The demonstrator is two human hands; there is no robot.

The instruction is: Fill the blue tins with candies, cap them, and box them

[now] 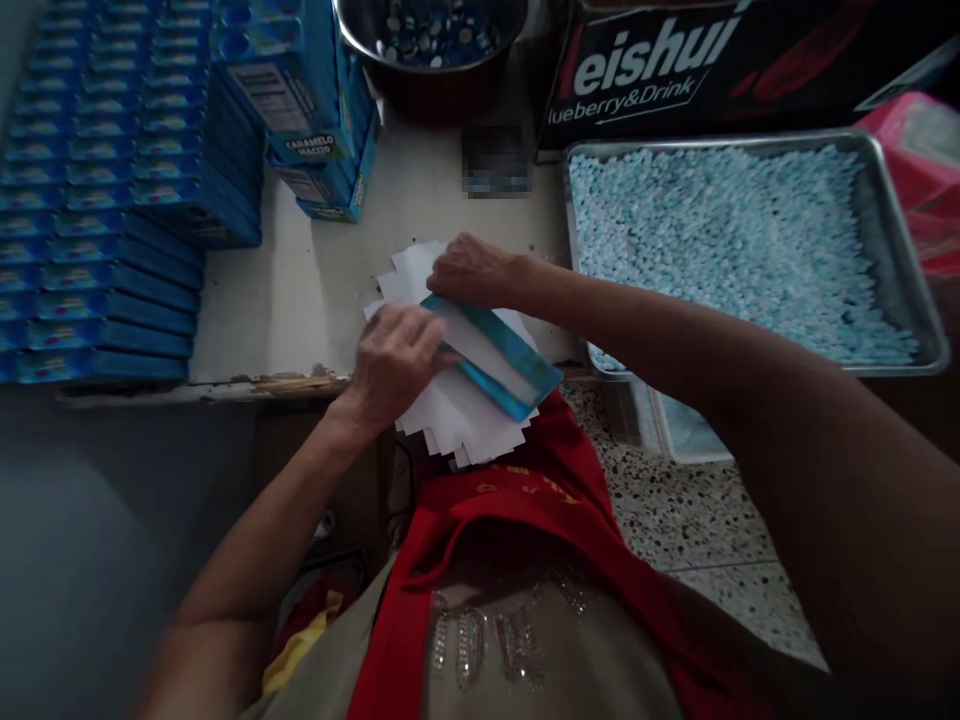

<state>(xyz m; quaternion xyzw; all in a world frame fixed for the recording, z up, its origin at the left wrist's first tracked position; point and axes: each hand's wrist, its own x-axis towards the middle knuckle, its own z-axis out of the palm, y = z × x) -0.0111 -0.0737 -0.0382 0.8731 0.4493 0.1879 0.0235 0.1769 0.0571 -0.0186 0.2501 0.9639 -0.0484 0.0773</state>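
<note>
A long, narrow blue carton (517,348) with a pale inner face lies tilted in front of me, partly folded. My right hand (474,270) is closed in a fist over its far left end. At its near left side, my left hand (397,352) grips the edge with thumb and fingers, slightly smeared by motion. Beneath both hands a fanned stack of white card sheets (457,415) with stepped edges overhangs the table edge. My hands cover part of the carton, so its far end is hidden.
Stacked blue boxes (97,230) fill the left, near a taller pile of blue display boxes (300,110). A metal bowl (435,75) stands at the back. On the right, a metal tray (911,270) holds pale blue pellets, before a black cardboard box (675,85).
</note>
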